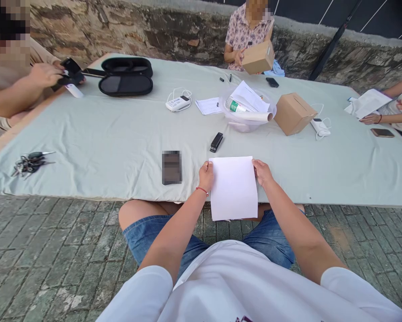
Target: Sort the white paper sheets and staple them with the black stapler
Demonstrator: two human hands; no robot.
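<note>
A blank white sheet of paper [233,190] is stretched between my two hands, its lower part hanging past the table's near edge over my lap. My left hand [206,176] pinches its upper left edge, and my right hand [262,171] grips the upper right corner. Whether it is one sheet or a few I cannot tell. Just beyond the paper lies a black stapler [216,142]. To the left of my left hand, a dark, blurred-out rectangular object [172,167] rests on the cloth.
A plastic basin [246,125] of papers and a bottle stands beyond, beside a cardboard box [293,114]. Keys [29,163] lie far left; an open black case [125,85] and a white power bank [178,103] sit farther back. Other people work around the table, one holding a box [258,57].
</note>
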